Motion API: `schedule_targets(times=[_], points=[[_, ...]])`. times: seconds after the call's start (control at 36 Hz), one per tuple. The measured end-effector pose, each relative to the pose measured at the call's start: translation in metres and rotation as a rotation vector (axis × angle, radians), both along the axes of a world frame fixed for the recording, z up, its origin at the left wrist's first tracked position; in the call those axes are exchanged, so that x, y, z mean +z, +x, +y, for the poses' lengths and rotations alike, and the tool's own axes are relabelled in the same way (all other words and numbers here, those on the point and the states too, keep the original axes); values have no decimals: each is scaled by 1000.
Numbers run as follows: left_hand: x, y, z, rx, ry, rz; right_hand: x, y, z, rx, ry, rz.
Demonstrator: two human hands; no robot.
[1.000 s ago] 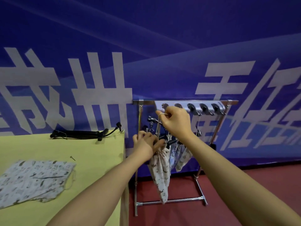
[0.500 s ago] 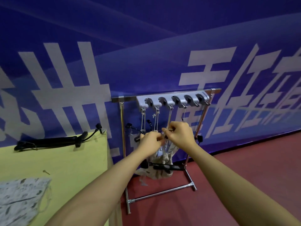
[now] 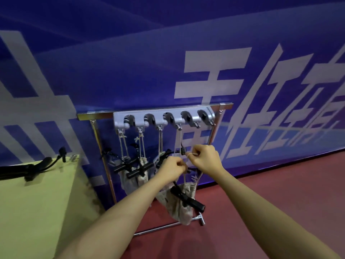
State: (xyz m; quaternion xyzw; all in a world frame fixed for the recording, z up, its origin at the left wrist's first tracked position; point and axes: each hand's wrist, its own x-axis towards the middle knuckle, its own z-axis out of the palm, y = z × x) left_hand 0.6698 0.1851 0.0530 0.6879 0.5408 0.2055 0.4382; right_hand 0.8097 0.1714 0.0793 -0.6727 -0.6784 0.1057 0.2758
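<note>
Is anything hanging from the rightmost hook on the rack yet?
No, the rightmost hook carries nothing; cords hang only from the other four.

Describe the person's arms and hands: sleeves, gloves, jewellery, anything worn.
Both arms are bare from the bottom edge of the picture to the wrists: no sleeve shows on the left forearm or the right forearm. The left hand and the right hand wear no gloves. No watch, bracelet or ring is visible, though the fingers are partly hidden.

Both arms outstretched, left hand (image 3: 172, 168) curled, right hand (image 3: 204, 158) pinching
</note>
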Motion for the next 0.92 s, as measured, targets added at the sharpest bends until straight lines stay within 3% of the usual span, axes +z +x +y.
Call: schedule_targets(times=[0.22,0.61,0.75,0.92], points=[[-9,62,30,145,-1,-28,-10,63,48,75,-82,16],[12,118,96,496,66,-109,-5,100,125,180,-58,321],[6,126,124,566,65,-85,-17,96,150,132,2,314],[-10,134,140,642,80,22,-33,95,164,78,-72,238]])
